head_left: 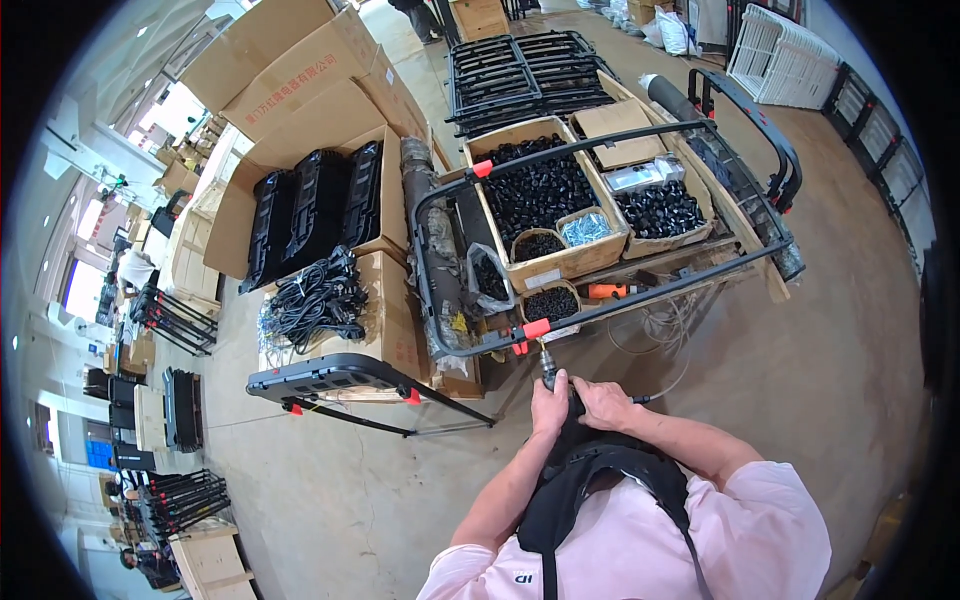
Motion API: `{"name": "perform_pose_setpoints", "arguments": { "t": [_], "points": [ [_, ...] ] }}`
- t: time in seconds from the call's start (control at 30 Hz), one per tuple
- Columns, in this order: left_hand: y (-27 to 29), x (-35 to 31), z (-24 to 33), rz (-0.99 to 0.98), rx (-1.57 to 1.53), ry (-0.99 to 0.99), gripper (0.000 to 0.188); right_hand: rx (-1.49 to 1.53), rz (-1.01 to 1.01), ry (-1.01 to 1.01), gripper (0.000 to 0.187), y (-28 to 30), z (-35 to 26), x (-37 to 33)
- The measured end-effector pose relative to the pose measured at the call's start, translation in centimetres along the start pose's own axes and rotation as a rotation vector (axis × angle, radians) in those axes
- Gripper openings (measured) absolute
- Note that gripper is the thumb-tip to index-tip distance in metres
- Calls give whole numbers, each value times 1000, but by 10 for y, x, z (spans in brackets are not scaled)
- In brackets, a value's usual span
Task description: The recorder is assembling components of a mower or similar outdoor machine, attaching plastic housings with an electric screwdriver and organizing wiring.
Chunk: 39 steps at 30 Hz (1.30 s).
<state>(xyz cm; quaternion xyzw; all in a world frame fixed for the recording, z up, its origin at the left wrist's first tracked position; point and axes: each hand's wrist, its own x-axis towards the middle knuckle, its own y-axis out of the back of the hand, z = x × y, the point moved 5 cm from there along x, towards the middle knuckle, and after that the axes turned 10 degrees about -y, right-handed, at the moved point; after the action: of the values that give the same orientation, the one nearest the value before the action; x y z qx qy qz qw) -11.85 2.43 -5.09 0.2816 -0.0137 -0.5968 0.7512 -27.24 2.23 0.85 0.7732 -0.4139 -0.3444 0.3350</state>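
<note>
To your left and far stands the large carton [393, 205], its flaps up, with black panels [310, 210] inside. The black frame [600, 309] spreads in front of you, lying above a wooden tray [565, 265] heaped with black caps [540, 185] and reaching past it on the left and right. Nearer on the left, a smaller carton [395, 290] carries a pile of black cables [320, 300]. Your left hand [548, 405] is wrapped around the front of the driver [549, 378], and your right hand [606, 405] is curled about its body from the right; some fingers are hidden. The driver points away from you at the frame's near left part, its tip close to a red clip [536, 328] there; you cannot tell whether they touch. Just beyond the near bar, right of the clip, sits an orange tool [606, 291]. Silver screws [585, 228] fill a small container in the tray's near right corner.
</note>
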Motion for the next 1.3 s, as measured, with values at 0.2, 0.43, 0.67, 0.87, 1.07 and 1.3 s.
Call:
{"name": "perform_pose_setpoints", "arguments": {
  "t": [0.2, 0.43, 0.67, 0.87, 1.07, 1.3],
  "points": [
    [0, 4, 5, -16, 23, 15, 57, 15, 1, -12, 79, -1, 4, 5],
    [-1, 4, 6, -22, 24, 26, 58, -51, 28, 90, 52, -3, -4, 4],
    [3, -3, 4, -62, -27, 23, 59, -32, 66, 91, 40, -8, -6, -1],
    [7, -11, 7, -125, -79, 20, 59, -30, 85, 80, 37, -11, -8, -7],
    [0, -10, -18, -188, -160, -28, 58, -72, 93, 42, 47, -8, -14, -14],
    [-38, 4, -15, -636, -7, 42, 58, -19, 55, -144, 59, 2, 27, -46]
  ]
}}
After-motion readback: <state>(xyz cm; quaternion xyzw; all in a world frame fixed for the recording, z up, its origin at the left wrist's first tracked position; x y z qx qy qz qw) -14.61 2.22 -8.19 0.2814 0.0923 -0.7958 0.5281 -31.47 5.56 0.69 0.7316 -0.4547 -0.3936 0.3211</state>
